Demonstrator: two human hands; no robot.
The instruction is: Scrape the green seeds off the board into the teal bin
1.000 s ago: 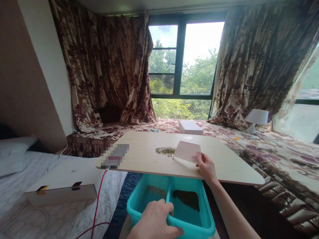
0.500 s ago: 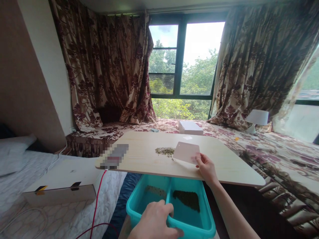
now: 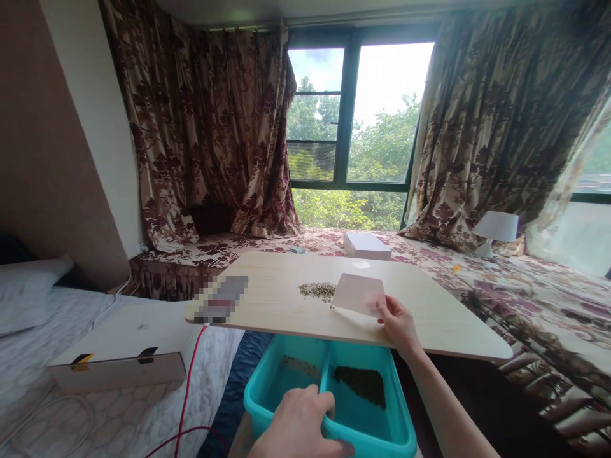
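Observation:
My right hand pinches a pale translucent plastic scraper card by its near right corner. The card is tilted just above or on the light wooden tabletop. At its left edge lies a spread of small greenish grains, with a few stray ones near the card's lower corner. Below the table edge, my left hand is closed over the near side of a turquoise divided bin, by its divider. Dark grains lie in the bin's right compartment. Only a thin scatter shows in the left one.
A pixelated flat object with a red cable lies at the table's left end. A white box rests on the bed at left. Behind the table are another white box and a small lamp.
The whole view has shifted slightly. Both hands, the card and the grains keep almost the same places relative to the table and bin.

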